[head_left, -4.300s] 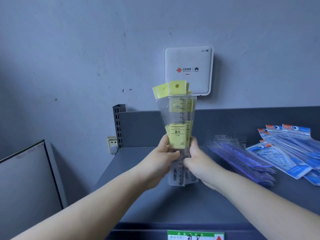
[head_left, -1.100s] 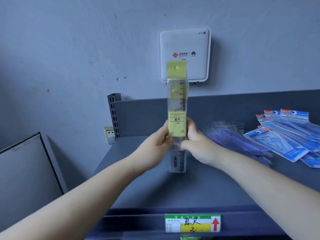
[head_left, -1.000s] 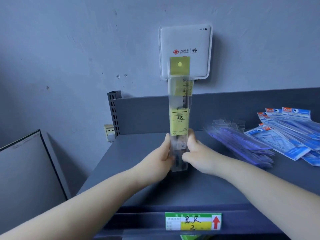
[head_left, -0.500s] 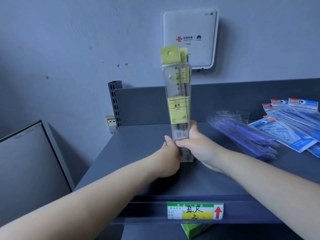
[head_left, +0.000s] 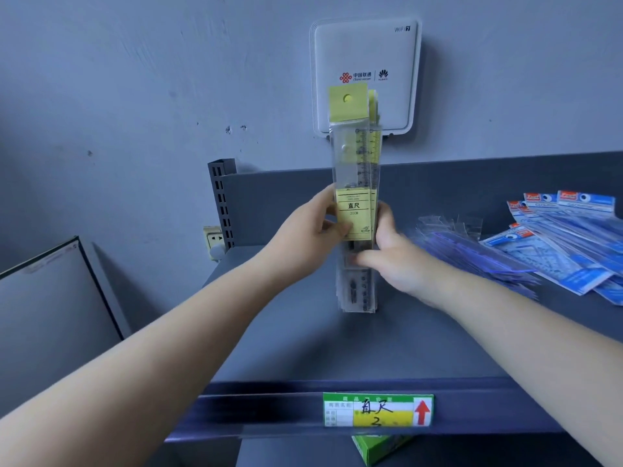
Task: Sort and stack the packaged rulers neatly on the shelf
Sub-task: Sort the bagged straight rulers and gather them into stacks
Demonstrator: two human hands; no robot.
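A bundle of clear packaged rulers with yellow labels (head_left: pixel 355 170) stands upright on its lower end on the dark grey shelf (head_left: pixel 303 342). My left hand (head_left: pixel 313 230) grips the bundle's left edge at the yellow label. My right hand (head_left: pixel 387 254) holds the right edge a little lower, thumb across the front. The packs are nearly aligned, with one yellow header peeking out at the top right.
A loose heap of blue-tinted ruler packs (head_left: pixel 472 251) lies right of my hands, and blue-headed packs (head_left: pixel 573 237) fan out at the far right. A white wifi box (head_left: pixel 365 55) hangs on the wall behind. A price tag (head_left: pixel 377 409) marks the shelf's front edge.
The fanned bundle has been squared up into one aligned stack. Half a second ago both hands held its bottom; now they have slid up to the middle label.
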